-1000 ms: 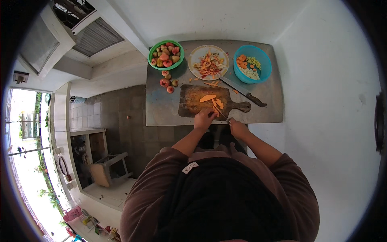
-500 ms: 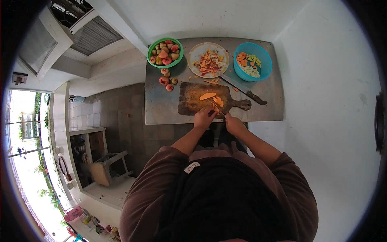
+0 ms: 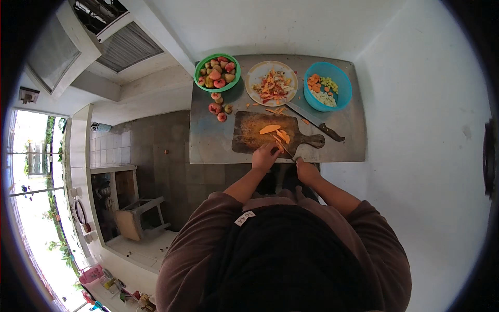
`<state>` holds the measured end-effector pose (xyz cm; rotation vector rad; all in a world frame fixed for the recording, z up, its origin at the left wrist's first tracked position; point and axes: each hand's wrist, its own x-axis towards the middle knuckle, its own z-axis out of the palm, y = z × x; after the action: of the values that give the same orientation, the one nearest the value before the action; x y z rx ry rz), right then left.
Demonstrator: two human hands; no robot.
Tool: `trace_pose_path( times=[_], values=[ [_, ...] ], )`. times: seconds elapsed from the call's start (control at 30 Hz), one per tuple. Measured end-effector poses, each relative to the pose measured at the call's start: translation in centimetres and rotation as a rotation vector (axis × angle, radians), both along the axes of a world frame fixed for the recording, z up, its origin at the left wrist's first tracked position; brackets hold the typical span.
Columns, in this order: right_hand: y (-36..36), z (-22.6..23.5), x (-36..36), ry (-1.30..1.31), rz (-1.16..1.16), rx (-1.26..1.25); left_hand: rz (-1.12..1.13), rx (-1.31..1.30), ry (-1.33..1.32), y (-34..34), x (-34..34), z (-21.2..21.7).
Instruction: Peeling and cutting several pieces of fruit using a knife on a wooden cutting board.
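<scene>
A person's right hand gripped a small knife, fingers wrapped round its handle, while the left hand, fingers bent, reached orange slices on a wooden board; whether it pinched any could not be told. Other slices lay just beyond the left fingertips.

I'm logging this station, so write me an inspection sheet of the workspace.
Surface: grey table, scattered orange scraps.
Job's things: cutting board, orange slices on it, small knife.
Clutter: large knife beyond the board; plate of peelings; blue bowl of cut pieces; green bowl of reddish fruit, more fruit beside it.
Hands: left hand, fingers at the slices; right hand holding the small knife.
Cables: nothing seen.
Surroundings: white wall, tiled floor, stool.
</scene>
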<state>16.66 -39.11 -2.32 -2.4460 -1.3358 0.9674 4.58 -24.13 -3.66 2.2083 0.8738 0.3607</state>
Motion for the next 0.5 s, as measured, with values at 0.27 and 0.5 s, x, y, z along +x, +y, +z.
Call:
trace_pose_path(
  times=[0.27,0.5],
  values=[
    [2.3,0.2,1.4,0.01,0.042,0.089,-0.005,0.061,0.005,-0.5,0.5,0.8],
    [2.2,1.8,0.4,0.056,0.044,0.044,0.033,0.053,0.011,-0.3,0.4,-0.1]
  ],
)
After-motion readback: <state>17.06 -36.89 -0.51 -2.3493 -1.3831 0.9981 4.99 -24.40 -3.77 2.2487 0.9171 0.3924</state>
